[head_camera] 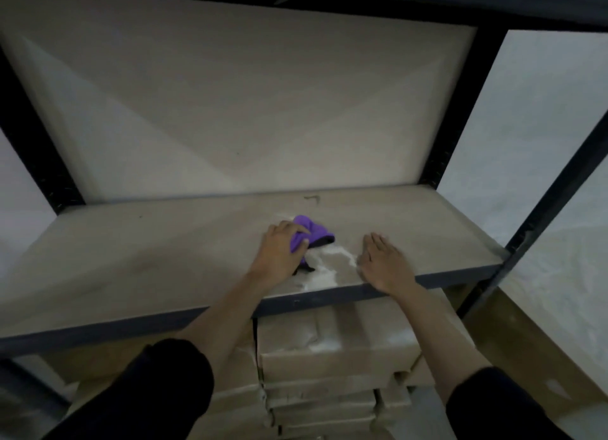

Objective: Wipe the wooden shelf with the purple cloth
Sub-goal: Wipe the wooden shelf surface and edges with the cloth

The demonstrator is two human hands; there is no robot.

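Wiping is judged to be under way and early: a patch of white powdery residue lies on the wooden shelf near its front edge, between the two hands, and most of the board shows no evident wipe track. The purple cloth sits bunched on the shelf at about the 12 o'clock side of that residue, pinned under the left hand. The fingers of that hand curl over and close on the cloth, wrist low, forearm reaching in over the front rail. The right hand lies flat, palm down, fingers together and extended, holding nothing; it rests on the board at roughly 3 o'clock from the residue, its heel at the shelf's front lip. The next move likely calls for drawing the cloth toward 5 o'clock through the powder with steady downward pressure, without pushing it over the edge onto the wrapped paper bundles stacked below.
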